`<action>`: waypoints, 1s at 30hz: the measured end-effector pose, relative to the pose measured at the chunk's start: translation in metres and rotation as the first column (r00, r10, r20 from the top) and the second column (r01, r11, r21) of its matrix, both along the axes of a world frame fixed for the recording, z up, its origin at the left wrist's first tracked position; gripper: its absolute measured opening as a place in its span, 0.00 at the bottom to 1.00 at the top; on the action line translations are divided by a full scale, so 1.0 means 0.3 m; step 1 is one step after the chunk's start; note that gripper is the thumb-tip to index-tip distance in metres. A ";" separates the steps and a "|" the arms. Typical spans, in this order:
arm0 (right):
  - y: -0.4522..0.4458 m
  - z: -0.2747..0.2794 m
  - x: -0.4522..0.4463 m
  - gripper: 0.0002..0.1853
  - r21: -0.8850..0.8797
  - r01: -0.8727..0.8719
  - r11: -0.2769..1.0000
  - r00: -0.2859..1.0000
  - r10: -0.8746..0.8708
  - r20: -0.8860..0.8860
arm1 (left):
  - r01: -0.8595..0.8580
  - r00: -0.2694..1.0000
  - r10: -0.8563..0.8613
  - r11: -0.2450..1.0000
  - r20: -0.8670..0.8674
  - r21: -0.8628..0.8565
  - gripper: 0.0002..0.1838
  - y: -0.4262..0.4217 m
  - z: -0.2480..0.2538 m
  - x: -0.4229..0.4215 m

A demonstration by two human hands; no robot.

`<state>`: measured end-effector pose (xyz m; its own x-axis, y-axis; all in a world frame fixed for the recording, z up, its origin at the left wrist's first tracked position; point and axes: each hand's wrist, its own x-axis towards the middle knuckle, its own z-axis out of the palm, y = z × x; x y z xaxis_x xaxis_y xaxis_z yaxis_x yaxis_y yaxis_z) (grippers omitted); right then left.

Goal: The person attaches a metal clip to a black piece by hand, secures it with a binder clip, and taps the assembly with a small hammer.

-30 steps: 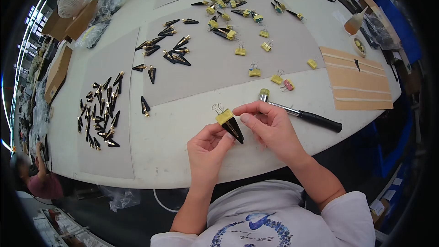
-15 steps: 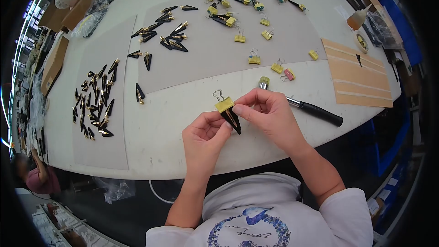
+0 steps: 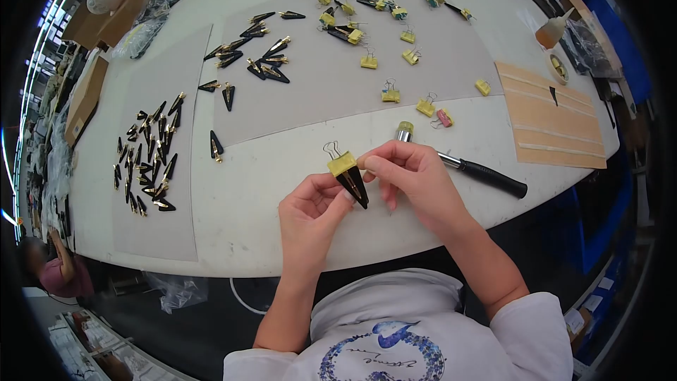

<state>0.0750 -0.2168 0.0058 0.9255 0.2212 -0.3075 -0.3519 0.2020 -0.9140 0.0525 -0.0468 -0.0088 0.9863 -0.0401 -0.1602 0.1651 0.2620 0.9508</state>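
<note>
My left hand (image 3: 310, 215) pinches a black pointed hair clip (image 3: 353, 188) between thumb and fingers, its tip pointing down toward me. A yellow binder clip (image 3: 342, 164) is clamped over the wide upper end of the hair clip, its wire handles standing up. At the right edge of the binder clip, my right hand (image 3: 409, 176) has thumb and forefinger pinched together; whether anything is between them is too small to make out. Its other fingers hang loosely below. Behind the right hand lies a hammer (image 3: 493, 178) with a black handle and a yellowish head face.
Several black hair clips (image 3: 166, 134) lie on the left grey sheet (image 3: 176, 240), and more on the middle sheet. Yellow binder clips (image 3: 425, 107) and a pink one (image 3: 443, 118) lie beyond my hands. Right are a brown board (image 3: 557, 127) and a bottle (image 3: 552, 30). A person (image 3: 63, 268) is far left.
My right thumb has slid back from the face of the binder clip, and that hand's lower fingers have loosened downward. The held clips have shifted slightly left.
</note>
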 end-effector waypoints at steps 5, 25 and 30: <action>0.012 -0.007 -0.069 0.10 0.009 -0.027 1.000 0.999 0.026 0.032 | -0.007 1.000 0.008 0.996 0.013 -0.091 0.09 0.021 -0.012 0.004; -0.065 0.092 0.011 0.07 0.013 0.139 0.990 0.948 -0.137 0.286 | 0.107 0.994 -0.106 0.989 0.013 -0.102 0.21 0.036 0.095 -0.023; -0.102 0.131 0.011 0.07 -0.239 0.082 0.968 0.935 0.008 0.354 | 0.211 0.958 -0.248 0.949 0.144 0.233 0.14 0.049 0.093 0.037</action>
